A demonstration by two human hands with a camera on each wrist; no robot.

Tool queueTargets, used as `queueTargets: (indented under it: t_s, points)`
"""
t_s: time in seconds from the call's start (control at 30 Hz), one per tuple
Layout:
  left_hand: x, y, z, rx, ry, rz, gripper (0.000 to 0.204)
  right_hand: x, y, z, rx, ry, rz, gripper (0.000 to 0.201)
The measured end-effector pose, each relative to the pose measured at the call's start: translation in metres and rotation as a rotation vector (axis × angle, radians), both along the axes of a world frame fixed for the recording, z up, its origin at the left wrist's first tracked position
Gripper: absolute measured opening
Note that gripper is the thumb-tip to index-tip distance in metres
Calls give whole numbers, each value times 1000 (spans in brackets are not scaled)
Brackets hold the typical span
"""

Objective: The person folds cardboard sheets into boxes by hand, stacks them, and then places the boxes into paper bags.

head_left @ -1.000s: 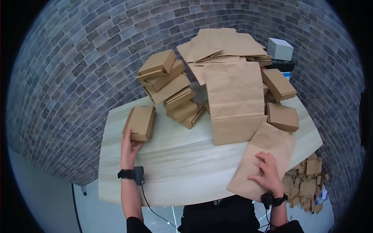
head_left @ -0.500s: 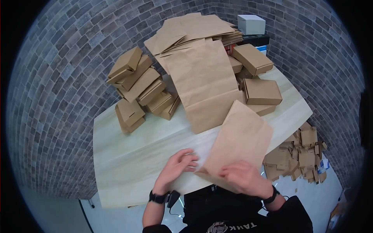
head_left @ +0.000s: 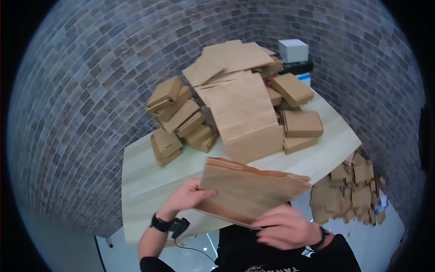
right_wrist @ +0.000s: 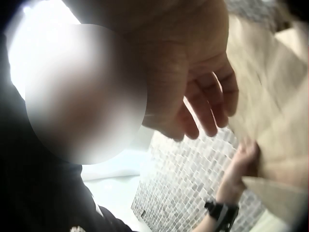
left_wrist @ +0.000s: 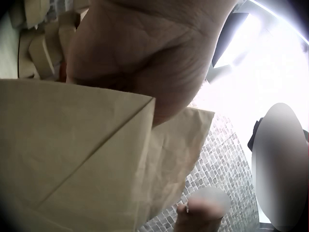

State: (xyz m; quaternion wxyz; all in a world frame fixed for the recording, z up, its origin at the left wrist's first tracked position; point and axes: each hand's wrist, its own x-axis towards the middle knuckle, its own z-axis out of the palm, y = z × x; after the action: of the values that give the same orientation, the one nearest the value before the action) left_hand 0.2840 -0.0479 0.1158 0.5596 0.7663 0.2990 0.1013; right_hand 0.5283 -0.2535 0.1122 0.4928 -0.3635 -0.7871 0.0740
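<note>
A brown paper bag [head_left: 249, 192] is held up over the table's front edge, with its layered, slightly parted edge facing away from me. My left hand [head_left: 192, 195] grips its left side, thumb on the near face. In the left wrist view the bag [left_wrist: 72, 150] shows a diagonal crease and hides the left fingertips. My right hand [head_left: 287, 229], blurred, lies along the bag's near edge at the right. The right wrist view shows the fingers [right_wrist: 205, 108] of that hand loosely bent beside the paper, with light between them.
On the table [head_left: 149, 195], small cardboard boxes [head_left: 181, 115] are stacked at the left, and more boxes [head_left: 302, 123] stand at the right. Flat paper bags [head_left: 244, 109] lie in a pile between them. A white box [head_left: 293, 51] stands behind; cardboard pieces [head_left: 351, 190] heap on the floor.
The left hand has left a small box at the table's left and come across to grip the bag. The bag has been raised from the table and turned, its far end now toward the right.
</note>
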Motion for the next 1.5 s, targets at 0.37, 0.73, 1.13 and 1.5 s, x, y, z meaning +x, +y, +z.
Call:
queueTargets:
  t_s: [0.37, 0.73, 1.13, 1.5]
  points:
    - [-83, 18, 69, 213, -1, 115, 28, -4, 123, 132, -632, -84, 277, 30]
    - [-137, 51, 62, 225, -17, 166, 21, -92, 183, 152, -788, -465, 255, 20]
    - [-190, -70, 185, 1157, 329, 184, 27, -266, 232, 163, -382, -489, 276, 15]
    - [-293, -54, 27, 719, 3, 871, 47, -352, 125, 82, -4, -411, 170, 40]
